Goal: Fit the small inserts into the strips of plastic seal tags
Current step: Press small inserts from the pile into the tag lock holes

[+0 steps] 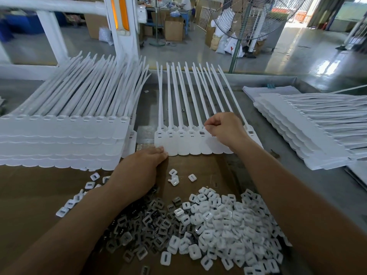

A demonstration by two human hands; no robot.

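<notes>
Head view: nearest, a heap of inserts (208,221), white and dark, is spread on cardboard (29,185). Just beyond it, the left hand (139,167) is laid flat with fingers straight, and the near left corner of the strip (184,143) is pressed down by it. The right hand (224,130) is closed in a pinch over the fifth tag's slot; an insert is judged to be held there, though it is hidden by the fingertips. The first four slots appear filled, so seating is judged about midway along this strip. A straight press into the slot is called for next, then a fresh pick from the heap. Beside the strip a left stack (59,139) and a right stack (307,132) are seen, and farther off a fan (258,16)
</notes>
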